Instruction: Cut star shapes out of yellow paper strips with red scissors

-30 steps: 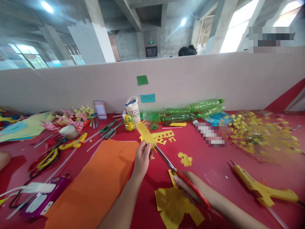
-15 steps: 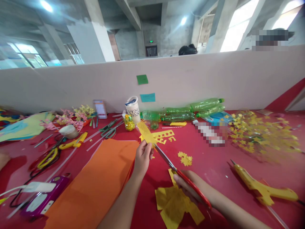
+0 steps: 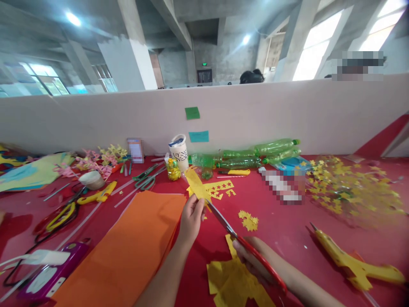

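Note:
My left hand (image 3: pixel 191 218) pinches a narrow yellow paper strip (image 3: pixel 195 184) and holds it up over the red table (image 3: pixel 284 230). Red-handled scissors (image 3: pixel 246 247) are gripped in my right hand (image 3: pixel 255 260), and their blades reach up-left to the strip just beside my left thumb. Yellow paper offcuts (image 3: pixel 233 281) lie under my right hand. A small heap of cut yellow stars (image 3: pixel 248 220) sits to the right of the blades.
Orange paper sheets (image 3: pixel 128 251) lie left of my arm. A yellow glue gun (image 3: pixel 351 264) rests at right, near a big scatter of yellow stars (image 3: pixel 348 187). Green bottles (image 3: pixel 255 154), a paper cup (image 3: pixel 179 151), scissors and tools crowd the back, under a white partition (image 3: pixel 255 111).
Both hands and the table sit slightly lower in the picture than before; the strip and scissors keep the same hold and pose.

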A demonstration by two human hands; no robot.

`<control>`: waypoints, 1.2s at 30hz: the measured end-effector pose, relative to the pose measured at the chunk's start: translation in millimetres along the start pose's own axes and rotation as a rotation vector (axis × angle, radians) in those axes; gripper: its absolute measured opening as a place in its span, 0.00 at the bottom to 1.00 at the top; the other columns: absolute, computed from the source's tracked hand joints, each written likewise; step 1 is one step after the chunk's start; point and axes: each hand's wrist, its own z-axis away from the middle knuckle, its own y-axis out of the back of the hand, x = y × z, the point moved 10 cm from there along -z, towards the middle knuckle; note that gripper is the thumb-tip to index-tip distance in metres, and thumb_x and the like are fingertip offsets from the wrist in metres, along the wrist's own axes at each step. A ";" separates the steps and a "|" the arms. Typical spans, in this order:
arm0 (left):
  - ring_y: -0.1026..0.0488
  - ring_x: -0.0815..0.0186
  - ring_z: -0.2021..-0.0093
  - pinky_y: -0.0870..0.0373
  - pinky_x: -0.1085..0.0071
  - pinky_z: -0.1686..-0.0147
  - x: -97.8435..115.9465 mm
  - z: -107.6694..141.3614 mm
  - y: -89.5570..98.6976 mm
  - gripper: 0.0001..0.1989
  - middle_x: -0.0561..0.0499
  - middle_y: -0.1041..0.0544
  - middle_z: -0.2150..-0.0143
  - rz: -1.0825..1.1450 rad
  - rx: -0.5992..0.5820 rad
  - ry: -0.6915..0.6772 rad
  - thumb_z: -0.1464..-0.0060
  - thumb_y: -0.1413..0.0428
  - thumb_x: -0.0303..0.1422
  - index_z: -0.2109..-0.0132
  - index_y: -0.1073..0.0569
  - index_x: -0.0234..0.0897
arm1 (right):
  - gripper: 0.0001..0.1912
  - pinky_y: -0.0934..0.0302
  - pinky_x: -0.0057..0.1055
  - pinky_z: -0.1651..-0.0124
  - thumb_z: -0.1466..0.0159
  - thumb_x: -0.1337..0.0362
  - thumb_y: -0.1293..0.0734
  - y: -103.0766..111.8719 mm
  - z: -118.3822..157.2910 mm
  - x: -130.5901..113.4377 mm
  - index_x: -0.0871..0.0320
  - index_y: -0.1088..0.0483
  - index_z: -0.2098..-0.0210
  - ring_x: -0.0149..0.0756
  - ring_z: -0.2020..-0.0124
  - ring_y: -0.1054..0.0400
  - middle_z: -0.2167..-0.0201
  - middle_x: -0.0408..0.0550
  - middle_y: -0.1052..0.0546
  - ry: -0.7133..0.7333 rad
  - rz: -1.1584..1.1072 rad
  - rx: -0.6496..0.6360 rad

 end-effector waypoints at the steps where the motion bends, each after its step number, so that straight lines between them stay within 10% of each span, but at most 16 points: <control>1: 0.42 0.75 0.82 0.44 0.79 0.81 -0.7 0.0 0.1 0.15 0.59 0.39 0.80 0.007 0.003 0.007 0.44 0.49 0.42 0.73 0.38 0.37 | 0.27 0.58 0.18 0.89 0.40 0.38 0.42 0.3 -0.3 0.4 0.56 0.45 0.76 0.20 0.89 0.56 0.87 0.33 0.46 -0.004 0.005 0.007; 14: 0.33 0.70 0.81 0.37 0.75 0.80 -18.8 -1.0 -7.0 0.12 0.56 0.30 0.79 0.218 -0.043 0.093 0.45 0.48 0.40 0.69 0.35 0.36 | 0.25 0.59 0.24 0.78 0.38 0.42 0.40 -3.2 15.5 -48.5 0.57 0.46 0.75 0.24 0.79 0.53 0.80 0.36 0.46 0.157 0.069 -0.104; 36: 0.30 0.69 0.79 0.32 0.73 0.77 -19.4 -0.2 -5.2 0.10 0.54 0.27 0.79 0.188 0.013 0.085 0.45 0.47 0.37 0.70 0.33 0.36 | 0.25 0.59 0.24 0.78 0.37 0.41 0.42 0.7 9.8 -37.1 0.57 0.47 0.74 0.25 0.79 0.54 0.79 0.37 0.48 0.036 0.060 -0.155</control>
